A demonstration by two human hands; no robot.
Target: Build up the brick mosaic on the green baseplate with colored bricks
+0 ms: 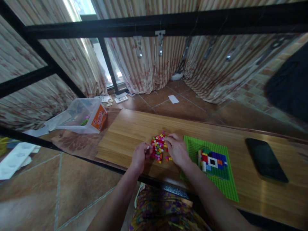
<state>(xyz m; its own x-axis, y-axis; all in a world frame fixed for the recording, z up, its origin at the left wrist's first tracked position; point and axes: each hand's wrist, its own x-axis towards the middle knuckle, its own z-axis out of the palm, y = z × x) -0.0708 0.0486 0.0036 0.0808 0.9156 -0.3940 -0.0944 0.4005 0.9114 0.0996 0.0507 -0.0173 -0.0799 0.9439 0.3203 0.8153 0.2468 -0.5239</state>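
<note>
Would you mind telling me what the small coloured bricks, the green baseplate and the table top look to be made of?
Small bricks: probably moulded plastic, going by the bright, uniform colours; too small to judge gloss.
Green baseplate: likely plastic too, flat, with a fine studded texture.
Table top: wood or wood-look laminate, with light grain lines and a slight sheen; which of the two is unclear.

A dark phone lies flat near the right end of the wooden table. At the table's left end sits a clear plastic tub with an orange carton against it. Papers lie scattered on the tiled floor below the curtains
</note>
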